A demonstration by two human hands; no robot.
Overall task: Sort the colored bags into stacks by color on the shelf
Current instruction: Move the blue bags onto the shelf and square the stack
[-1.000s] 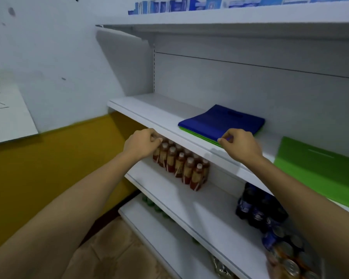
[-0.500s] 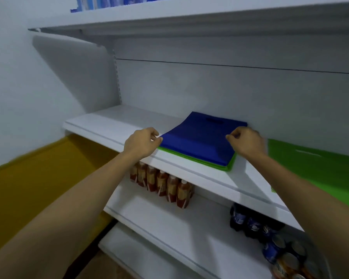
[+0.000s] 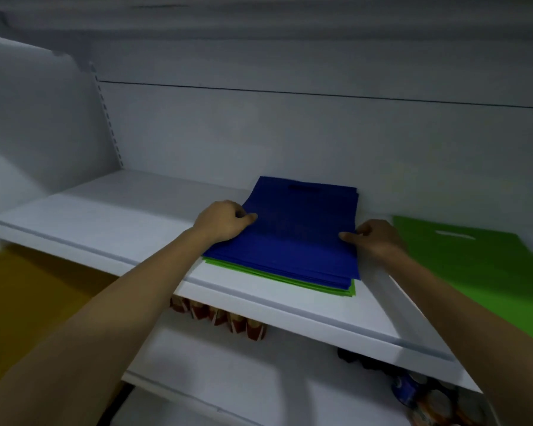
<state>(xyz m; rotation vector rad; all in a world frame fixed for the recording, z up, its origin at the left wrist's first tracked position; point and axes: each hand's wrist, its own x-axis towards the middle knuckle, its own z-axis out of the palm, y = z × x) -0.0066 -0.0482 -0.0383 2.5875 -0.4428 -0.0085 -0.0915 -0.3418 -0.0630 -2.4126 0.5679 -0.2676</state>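
Since a moment ago the left hand (image 3: 225, 221) and the right hand (image 3: 376, 239) have been moved further up the sides of the blue bags (image 3: 299, 241), and the pile is now seen from closer.

Nearest, on the lower shelves, brown drink bottles (image 3: 222, 318) and some cans (image 3: 428, 398) are seen, partly hidden. Above them the white shelf (image 3: 105, 222) is found, with the bags on it. At the front of the pile a few green bags (image 3: 336, 289) are seen peeking out from under the blue bags. So two colors are mixed in one pile.

The left edge is pinched by the left hand, with the thumb on top. The right edge is pinched by the right hand. Both grips are placed about halfway along.

The long way of the blue bags is run from the shelf's front toward the back wall (image 3: 290, 133). The handle hole (image 3: 303, 188) is pointed away, at the far end. The pile is kept right between the two hands, so neither is nearer.

To the right, a green stack (image 3: 480, 262) is laid flat, close to the right hand. Bare shelf is left beside the left hand. It is judged that the blue bags should be lifted off and set down on the left.
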